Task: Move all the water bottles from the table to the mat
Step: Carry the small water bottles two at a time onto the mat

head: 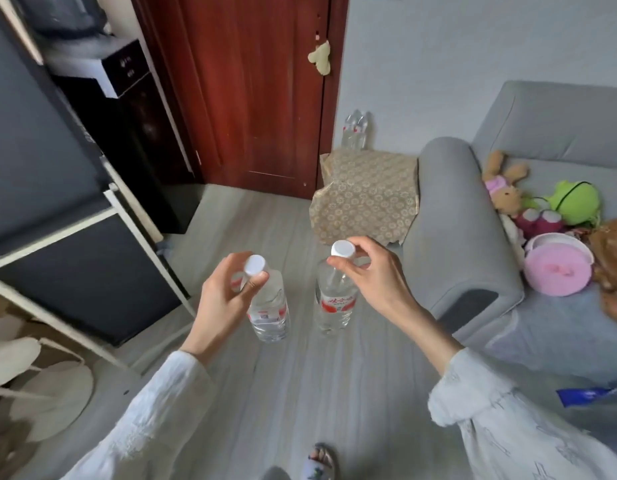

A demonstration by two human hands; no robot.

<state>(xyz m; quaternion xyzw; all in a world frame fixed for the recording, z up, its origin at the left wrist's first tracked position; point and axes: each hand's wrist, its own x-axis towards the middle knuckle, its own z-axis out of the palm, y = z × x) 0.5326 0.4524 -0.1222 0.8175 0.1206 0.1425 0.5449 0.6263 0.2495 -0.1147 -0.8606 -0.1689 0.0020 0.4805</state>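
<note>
I carry two clear water bottles with white caps and red labels above the grey floor. My left hand (227,296) grips the neck of the left bottle (268,308) just under its cap. My right hand (373,275) pinches the neck of the right bottle (335,303) below its cap. Both bottles hang upright. Ahead lies a beige patterned mat (366,195) on the floor beside the sofa arm. At the mat's far edge, against the wall, stand more clear bottles (356,131).
A grey sofa (466,237) on the right holds plush toys (542,202) and a pink round container (556,265). A red-brown door (251,84) is straight ahead. Dark cabinets with a white frame (75,244) line the left. My sandalled foot (319,462) shows at the bottom.
</note>
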